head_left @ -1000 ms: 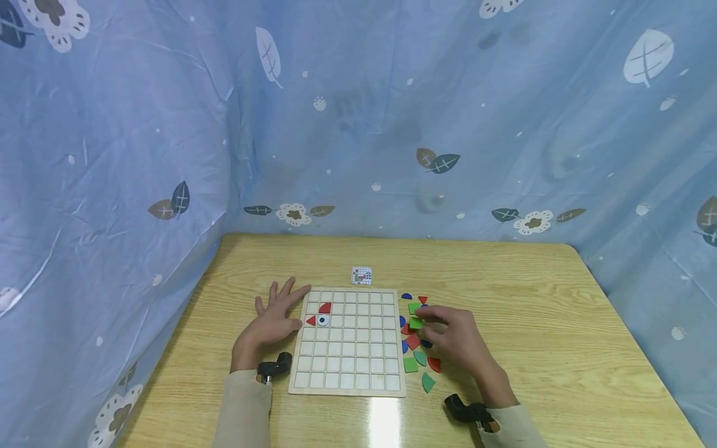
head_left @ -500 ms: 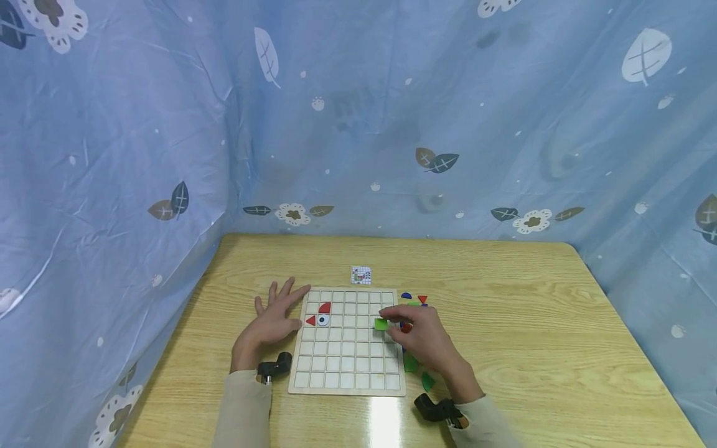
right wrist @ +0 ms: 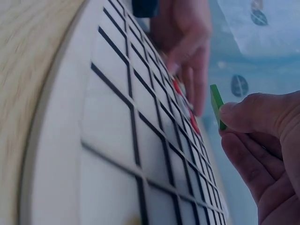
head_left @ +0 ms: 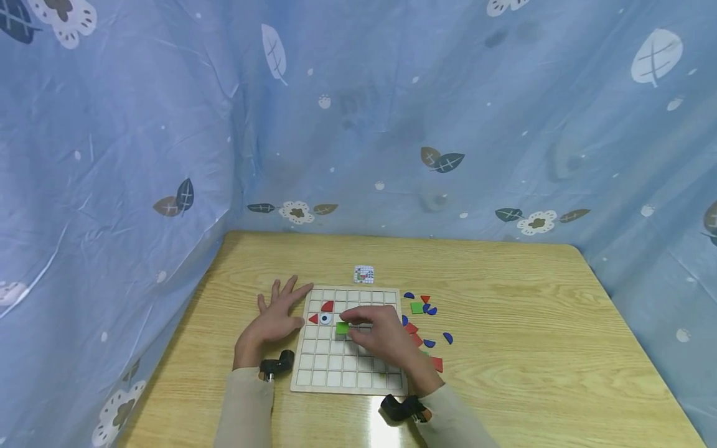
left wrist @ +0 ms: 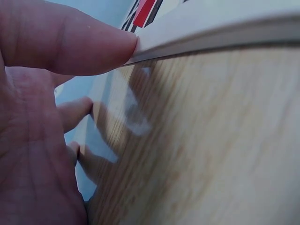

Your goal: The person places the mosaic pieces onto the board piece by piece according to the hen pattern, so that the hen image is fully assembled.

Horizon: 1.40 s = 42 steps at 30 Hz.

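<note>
A grid board (head_left: 319,378) of pale squares lies on the table. My left hand (head_left: 273,323) rests at its left edge with fingers spread; in the left wrist view the thumb (left wrist: 93,44) touches the board's rim. Between thumb and fingers my right hand (head_left: 383,333) pinches a green square tile (head_left: 342,328), held above the board's middle. In the right wrist view the green tile (right wrist: 217,107) is seen edge-on, apart from the grid. On the board's upper left sit a red quarter-circle (head_left: 327,306), a red triangle (head_left: 313,318) and a round eye tile (head_left: 325,318).
Loose pieces lie right of the board, among them a green square (head_left: 417,308), a red triangle (head_left: 425,298) and a blue half-circle (head_left: 448,338). A small picture card (head_left: 363,274) lies behind the board. A blue patterned curtain (head_left: 358,124) hangs around the table.
My right hand has picked up the green square from the loose pieces and carried it left over the board. The left hand keeps its place at the board's edge.
</note>
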Tool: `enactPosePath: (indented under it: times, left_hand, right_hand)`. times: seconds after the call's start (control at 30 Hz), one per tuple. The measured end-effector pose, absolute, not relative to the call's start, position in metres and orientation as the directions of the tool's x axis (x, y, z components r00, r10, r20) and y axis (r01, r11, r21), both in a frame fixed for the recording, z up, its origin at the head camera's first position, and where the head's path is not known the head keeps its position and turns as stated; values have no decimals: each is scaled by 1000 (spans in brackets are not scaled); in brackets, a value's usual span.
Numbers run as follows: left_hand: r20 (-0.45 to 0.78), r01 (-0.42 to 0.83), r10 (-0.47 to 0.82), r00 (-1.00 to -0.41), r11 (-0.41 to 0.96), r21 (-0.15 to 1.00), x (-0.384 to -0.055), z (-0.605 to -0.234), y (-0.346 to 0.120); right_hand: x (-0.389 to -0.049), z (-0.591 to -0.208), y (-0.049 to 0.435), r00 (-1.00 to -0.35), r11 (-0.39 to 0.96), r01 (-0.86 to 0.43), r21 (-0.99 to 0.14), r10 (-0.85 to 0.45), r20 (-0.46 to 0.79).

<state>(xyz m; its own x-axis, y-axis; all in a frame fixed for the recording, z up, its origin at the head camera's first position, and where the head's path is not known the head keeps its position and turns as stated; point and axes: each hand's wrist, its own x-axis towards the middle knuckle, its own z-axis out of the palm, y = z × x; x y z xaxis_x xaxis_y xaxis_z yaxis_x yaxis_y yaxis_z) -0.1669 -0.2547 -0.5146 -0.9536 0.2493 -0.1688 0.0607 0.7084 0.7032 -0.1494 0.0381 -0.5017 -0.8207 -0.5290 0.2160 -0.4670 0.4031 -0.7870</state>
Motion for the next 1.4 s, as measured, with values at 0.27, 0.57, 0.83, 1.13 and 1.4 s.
enactPosePath:
  times: [0.27, 0.57, 0.83, 1.13, 1.4]
  left_hand:
    - [-167, 60, 242, -956, 717, 694, -169, -516, -254]
    - [-171, 58, 245, -954, 713, 699, -170, -516, -254]
    - [-160, 62, 239, -958, 715, 696, -171, -516, -254]
    - [-161, 60, 241, -957, 706, 706, -170, -516, -254]
    - [-166, 55, 242, -956, 703, 709, -169, -517, -255]
  right_hand:
    - [-154, -510, 12, -794, 413, -507, -756, -564, 225]
    - [-154, -512, -3, -760, 507, -603, -616, -599, 252]
    - [-153, -515, -9, -758, 535, -619, -574, -598, 260]
    - [-150, -516, -10, -767, 551, -615, -564, -583, 266]
    - [-149, -518, -6, -769, 496, -584, -643, -591, 243]
